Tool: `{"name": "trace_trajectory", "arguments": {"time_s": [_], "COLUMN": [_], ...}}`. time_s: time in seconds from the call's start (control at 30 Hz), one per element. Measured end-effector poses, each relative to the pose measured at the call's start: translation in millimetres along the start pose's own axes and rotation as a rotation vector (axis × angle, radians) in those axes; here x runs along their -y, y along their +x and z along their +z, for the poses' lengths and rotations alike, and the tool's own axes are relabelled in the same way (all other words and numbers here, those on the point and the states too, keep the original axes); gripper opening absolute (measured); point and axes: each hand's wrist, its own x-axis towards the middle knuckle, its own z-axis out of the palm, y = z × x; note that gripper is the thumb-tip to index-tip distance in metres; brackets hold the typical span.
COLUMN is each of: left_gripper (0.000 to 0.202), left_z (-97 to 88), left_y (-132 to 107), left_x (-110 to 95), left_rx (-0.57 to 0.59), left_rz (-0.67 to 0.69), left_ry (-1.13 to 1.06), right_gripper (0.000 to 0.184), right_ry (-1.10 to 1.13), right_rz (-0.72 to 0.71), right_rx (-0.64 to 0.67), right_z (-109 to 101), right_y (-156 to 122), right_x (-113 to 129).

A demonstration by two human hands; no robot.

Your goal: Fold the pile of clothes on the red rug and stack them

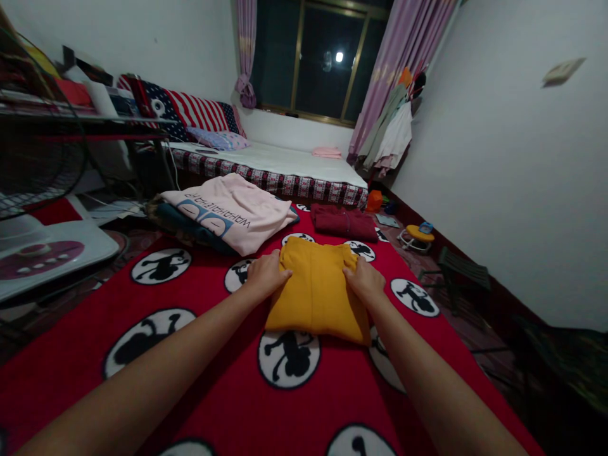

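Observation:
A yellow garment (316, 291), folded into a rough square, lies on the red blanket (223, 380) with its round black-and-white prints. My left hand (266, 275) grips its far left edge, fingers curled under the cloth. On the opposite side my right hand (365, 277) is closed on the far right edge, the cloth bunching at the fingers. Its near edge rests on the blanket. The exact kind of garment cannot be made out.
Beyond it lie a folded maroon garment (344, 223) and, to the left, a pale pink printed shirt (237, 209) on a pile of clothes. A desk and fan (38, 152) stand left. Stools (418, 234) line the right wall; a daybed (285, 161) sits under the window.

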Motion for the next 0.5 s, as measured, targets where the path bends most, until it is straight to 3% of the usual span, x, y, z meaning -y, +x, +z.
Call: {"name": "trace_trajectory", "arguments": {"time_s": [0.1,0.2,0.33,0.5], "left_gripper": [0.062,0.066,0.075,0.067], "left_z": [-0.9,1.5,8.9,16.5], "left_y": [-13,-28,-54,-85], "left_x": [5,10,11,7], "left_rx": [0.068,0.132,0.095,0.002], "left_rz": [0.009,0.039,0.021,-0.086], "left_ry": [-0.069,-0.187,-0.534,-1.088], "right_gripper": [0.039,0.032,0.028,0.038], "right_ry": [-0.117,-0.086,0.109,0.139], "right_rz": [-0.144,-0.332,-0.495,-0.514], "right_rx": [-0.132,-0.209,-0.102,0.042], "right_z": [-4,-6,-14,-26], "right_y": [-18,-37,-48,-41], "right_x": [-3,1,21,74]}}
